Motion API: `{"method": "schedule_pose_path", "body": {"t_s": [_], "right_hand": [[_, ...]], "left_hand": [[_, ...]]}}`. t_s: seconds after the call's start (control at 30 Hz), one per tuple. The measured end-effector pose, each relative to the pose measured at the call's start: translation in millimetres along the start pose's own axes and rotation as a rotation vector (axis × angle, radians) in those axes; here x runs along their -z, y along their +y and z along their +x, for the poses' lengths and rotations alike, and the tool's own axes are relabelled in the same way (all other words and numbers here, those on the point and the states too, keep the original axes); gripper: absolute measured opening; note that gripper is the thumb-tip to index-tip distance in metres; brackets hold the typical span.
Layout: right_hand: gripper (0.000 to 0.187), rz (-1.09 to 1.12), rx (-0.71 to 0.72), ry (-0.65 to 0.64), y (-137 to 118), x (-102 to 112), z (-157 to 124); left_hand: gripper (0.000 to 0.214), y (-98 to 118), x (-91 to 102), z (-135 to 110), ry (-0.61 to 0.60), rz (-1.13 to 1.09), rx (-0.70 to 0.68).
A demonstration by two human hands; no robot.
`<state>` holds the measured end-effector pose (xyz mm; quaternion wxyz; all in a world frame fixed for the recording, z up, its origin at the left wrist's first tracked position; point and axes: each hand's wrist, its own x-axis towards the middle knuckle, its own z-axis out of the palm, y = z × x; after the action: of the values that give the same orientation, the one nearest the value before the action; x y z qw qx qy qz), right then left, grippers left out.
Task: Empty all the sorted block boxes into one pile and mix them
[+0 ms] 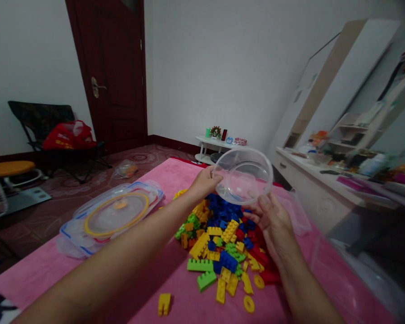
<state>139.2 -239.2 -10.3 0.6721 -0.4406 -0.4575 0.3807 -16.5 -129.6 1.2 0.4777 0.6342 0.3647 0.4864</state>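
A: What are the hands doing?

B: The left hand (207, 180) is pinching the left edge of a clear round bowl (243, 157). The right hand (272, 209) has the bowl by its low right edge. Its thumb is at the rim, and some of its fingers stick out loosely below.

A: Where is the bowl?

B: Up in the air, over the far part of a big heap of toy bricks (222, 231). It's tipped, so you see it as a big ring with a smaller ring inside.

A: What colors are the bricks?

B: Blue at the back, red on the right, and yellow and green all mixed in. They lie on a pink cloth (131, 274). Two yellow rings (249, 304) are at the near edge of the heap. One yellow brick (164, 304) sits alone, closer to us.

A: What's on the left?

B: A pile of clear lids (118, 216). The top one is round with a yellow edge and a yellow knob. The ones under it have blue and red edges.

A: And far away?

B: A dark red door (116, 67), a chair with a red bag (69, 135) on it, and a little white table (205, 140) with a plant (215, 132).
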Motion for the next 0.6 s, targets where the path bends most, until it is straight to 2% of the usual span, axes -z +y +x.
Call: {"method": "schedule_pose_path", "body": {"t_s": [0.1,0.17,0.23,0.33,0.47,0.6], "right_hand": [[0.066,0.028,-0.048,0.072,4,6,6],[0.062,0.009,-0.035,0.153,5,15,10],[0.053,-0.003,-0.012,0.222,7,25,14],[0.041,0.006,0.017,0.309,11,36,20],[0.035,0.007,0.022,0.365,18,43,24],[0.032,-0.006,0.058,0.377,21,45,25]], "left_hand": [[0.037,-2,24.9,31,0.029,0.024,0.188],[0.029,-8,48.3,55,0.154,0.075,0.256],[0.021,-18,73.9,78,0.331,0.142,0.321],[0.025,-37,109.8,103,0.451,0.232,0.411],[0.029,-69,141.7,109,0.522,0.399,0.557],[0.027,-94,155.9,101,0.453,0.537,0.589]]}}
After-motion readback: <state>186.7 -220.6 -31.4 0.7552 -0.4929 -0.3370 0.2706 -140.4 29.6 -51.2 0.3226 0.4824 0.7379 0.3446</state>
